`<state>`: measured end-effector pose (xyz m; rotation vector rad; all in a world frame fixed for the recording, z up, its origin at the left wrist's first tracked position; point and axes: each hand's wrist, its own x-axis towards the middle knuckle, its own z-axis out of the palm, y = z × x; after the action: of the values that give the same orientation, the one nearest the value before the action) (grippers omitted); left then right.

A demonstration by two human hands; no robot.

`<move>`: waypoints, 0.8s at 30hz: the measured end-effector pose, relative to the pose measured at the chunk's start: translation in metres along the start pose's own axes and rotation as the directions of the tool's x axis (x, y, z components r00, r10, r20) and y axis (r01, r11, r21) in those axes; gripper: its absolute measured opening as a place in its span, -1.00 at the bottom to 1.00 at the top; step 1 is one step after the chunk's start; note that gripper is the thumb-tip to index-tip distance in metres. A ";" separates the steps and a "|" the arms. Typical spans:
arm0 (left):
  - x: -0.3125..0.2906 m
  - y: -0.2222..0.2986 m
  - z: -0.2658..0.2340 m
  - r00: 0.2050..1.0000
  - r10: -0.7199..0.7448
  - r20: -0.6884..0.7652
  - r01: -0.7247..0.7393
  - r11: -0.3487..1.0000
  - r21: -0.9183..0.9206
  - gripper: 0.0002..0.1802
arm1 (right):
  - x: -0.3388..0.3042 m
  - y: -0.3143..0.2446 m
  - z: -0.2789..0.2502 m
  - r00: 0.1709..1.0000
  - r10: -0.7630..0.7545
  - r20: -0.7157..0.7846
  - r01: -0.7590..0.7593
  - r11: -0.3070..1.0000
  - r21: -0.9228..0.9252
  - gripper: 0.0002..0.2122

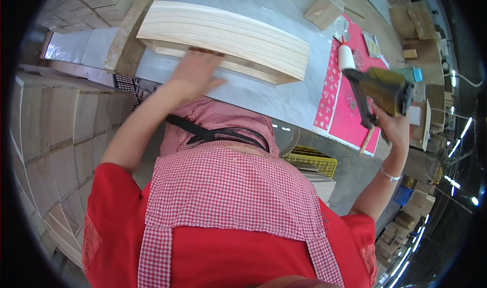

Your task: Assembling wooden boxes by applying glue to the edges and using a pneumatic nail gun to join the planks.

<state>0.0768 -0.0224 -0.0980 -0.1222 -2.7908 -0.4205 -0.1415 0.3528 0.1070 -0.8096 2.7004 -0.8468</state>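
A long, pale wooden box (228, 31) lies across the table, its open side facing me. My left hand (195, 75) is at this opening, left of the box's middle. Its fingers are stretched out, with the thumb apart, and the fingertips reach in under the upper board. The tips are partly in shade, and no held object shows. Off to the right, my right hand (393, 123) is wrapped round the handle of a nail gun (383, 90), dark with an olive-brown body. The gun is raised over the table's right end, apart from the box.
A white glue bottle (346, 57) with a red nozzle stands on a pink patterned sheet (350, 105). Behind it sits a wooden block (324, 9). A wooden bar (129, 37) lies left of the box. Stacked boards (71, 130) fill the left; a yellow crate (312, 161) is below the table.
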 end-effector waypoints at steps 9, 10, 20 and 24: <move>0.058 0.019 0.053 0.964 -0.077 0.255 0.128 0.973 -0.190 -0.30 | -0.055 0.014 -0.021 0.971 0.220 -0.096 -0.213 0.974 0.072 -0.58; 0.069 0.039 0.073 0.977 -0.065 0.202 0.109 0.970 -0.215 -0.33 | -0.050 0.006 -0.021 0.974 0.209 -0.086 -0.205 0.977 0.058 -0.58; 0.027 0.061 -0.012 0.952 0.143 0.271 0.183 0.447 -0.876 -0.47 | -0.021 -0.021 -0.014 0.996 0.085 -0.001 -0.085 0.991 -0.104 -0.53; 0.024 0.015 -0.033 0.961 -0.237 0.141 0.238 0.454 -0.859 -0.29 | 0.001 -0.024 0.000 0.991 -0.134 -0.010 0.131 0.982 -0.137 -0.69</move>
<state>0.0656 -0.0170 -0.0558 0.0589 -2.2683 -1.8969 -0.1319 0.3354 0.1214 -1.0253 2.7711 -0.7050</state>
